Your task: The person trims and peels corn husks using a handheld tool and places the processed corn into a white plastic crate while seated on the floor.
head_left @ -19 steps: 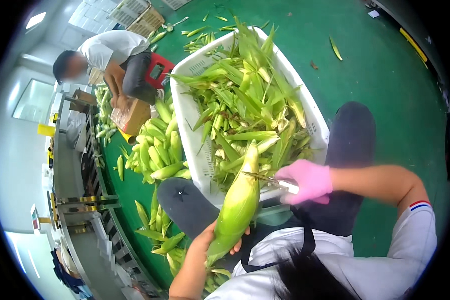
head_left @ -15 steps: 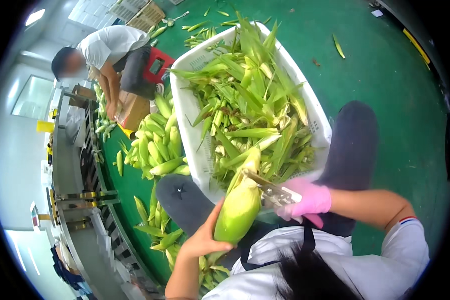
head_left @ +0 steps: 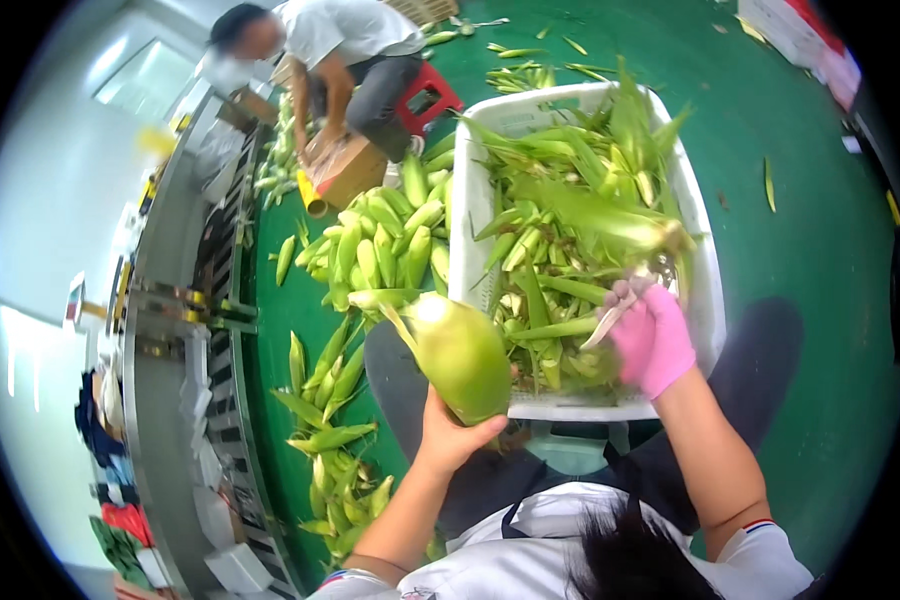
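Pink-gloved right hand (head_left: 656,338) gripping white-handled metal clippers (head_left: 602,327); we've got bare left hand (head_left: 452,436) clutching fat green corn ear (head_left: 460,355).

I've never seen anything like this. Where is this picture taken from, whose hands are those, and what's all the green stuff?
There is no machine at work here, only a person. A wide fisheye camera worn on their head looks down, which is why straight edges bend.

The left hand holds a plump green ear of corn. The right hand, in a pink glove, grips a metal tool, too blurred to make out fully. It is over a white crate filled with green husks.

On the green floor, left of the crate, lies a heap of corn. Beyond it, a co-worker bends over a cardboard box.
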Available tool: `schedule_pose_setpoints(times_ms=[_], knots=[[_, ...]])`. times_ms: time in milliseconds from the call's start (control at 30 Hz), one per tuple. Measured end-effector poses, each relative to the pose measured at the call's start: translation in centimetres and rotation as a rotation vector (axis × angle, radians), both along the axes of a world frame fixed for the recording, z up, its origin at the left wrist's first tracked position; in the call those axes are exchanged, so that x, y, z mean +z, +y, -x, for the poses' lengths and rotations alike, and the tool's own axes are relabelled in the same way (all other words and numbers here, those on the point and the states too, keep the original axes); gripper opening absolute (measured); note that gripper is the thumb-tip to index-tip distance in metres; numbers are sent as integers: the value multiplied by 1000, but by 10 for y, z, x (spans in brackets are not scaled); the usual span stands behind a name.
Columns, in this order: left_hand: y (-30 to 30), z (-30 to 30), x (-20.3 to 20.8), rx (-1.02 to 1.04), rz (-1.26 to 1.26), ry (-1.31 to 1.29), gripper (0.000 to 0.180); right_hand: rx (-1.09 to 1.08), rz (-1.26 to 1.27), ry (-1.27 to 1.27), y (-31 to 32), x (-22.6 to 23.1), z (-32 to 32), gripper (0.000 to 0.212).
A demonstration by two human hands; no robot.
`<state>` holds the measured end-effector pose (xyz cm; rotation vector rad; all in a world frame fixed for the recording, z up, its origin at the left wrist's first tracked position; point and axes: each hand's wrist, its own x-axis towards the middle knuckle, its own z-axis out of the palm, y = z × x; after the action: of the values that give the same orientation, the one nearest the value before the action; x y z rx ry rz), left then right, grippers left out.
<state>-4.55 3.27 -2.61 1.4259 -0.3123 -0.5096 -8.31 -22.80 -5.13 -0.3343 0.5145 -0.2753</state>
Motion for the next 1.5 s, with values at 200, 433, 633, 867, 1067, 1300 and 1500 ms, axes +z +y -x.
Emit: schedule_pose_setpoints(times_ms=[200, 433, 633, 867, 1067, 1300, 1500], knots=[[-13, -5, 12, 316, -670, -1048, 83, 611, 318, 192, 21, 15, 49, 28], [-30, 19, -8, 272, -735, -1223, 84, 235, 623, 25, 37, 76, 37, 54], [-22, 30, -16, 35, -540, -907, 101, 351, 934, -62, 15, 74, 35, 36], [-22, 58, -31, -162, 158, 170, 99, 486, 683, -108, 13, 72, 12, 39], [-5, 29, -38, -330, 463, 671, 100, 160, 1443, -11, -43, 74, -28, 41], [14, 0, -17, -237, -20, 166, 94, 465, 1940, -97, -35, 78, 12, 62], [9, 5, -12, -353, -66, 280, 94, 732, 1979, -76, -18, 77, 37, 76]])
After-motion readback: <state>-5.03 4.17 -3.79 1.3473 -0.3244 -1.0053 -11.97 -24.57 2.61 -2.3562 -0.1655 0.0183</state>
